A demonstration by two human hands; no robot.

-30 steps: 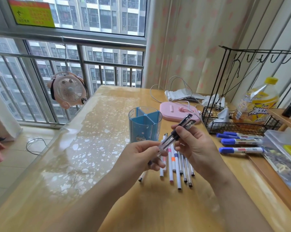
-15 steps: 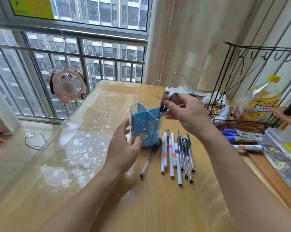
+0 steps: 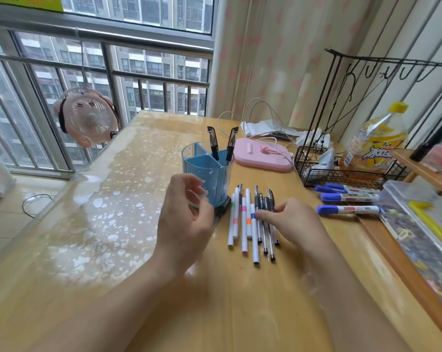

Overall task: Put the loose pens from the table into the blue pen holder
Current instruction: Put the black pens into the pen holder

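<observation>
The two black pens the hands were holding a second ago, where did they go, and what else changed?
Both black pens now stand in the blue pen holder, let go. The right hand came down onto the loose pens on the table; the left hand hangs open beside the holder. The loose pens and blue markers stayed put.

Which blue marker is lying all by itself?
The blue marker nearest the person. It lies alone on the table, apart from the other two, which sit side by side, closer to the wire basket.
</observation>
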